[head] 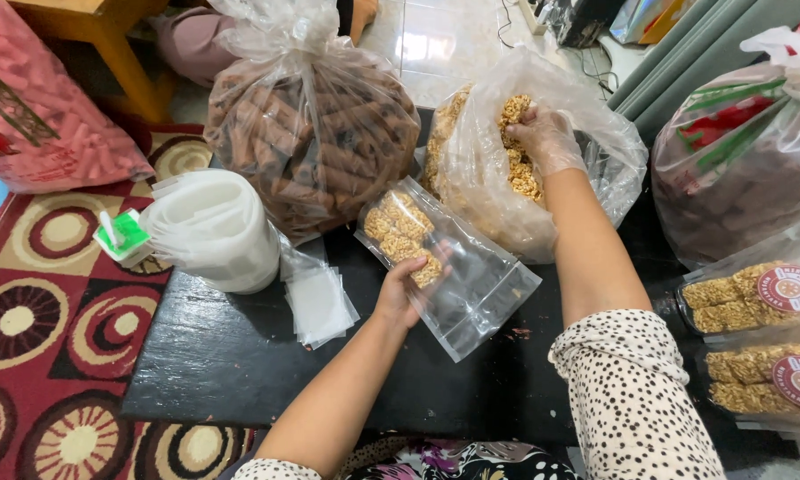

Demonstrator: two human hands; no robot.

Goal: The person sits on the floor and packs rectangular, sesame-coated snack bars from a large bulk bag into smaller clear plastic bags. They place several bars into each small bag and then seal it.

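L hand grips clear pouch; gloved R hand clutches snacks in big bag

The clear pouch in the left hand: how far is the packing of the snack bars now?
Done: two sealed packs with round red labels lie at the right. In hand: the left hand holds a clear pouch with a few grain bars inside, while the gloved right hand reaches into the big bag of bars. Left: that bag still holds many bars, and a stack of empty pouches waits.
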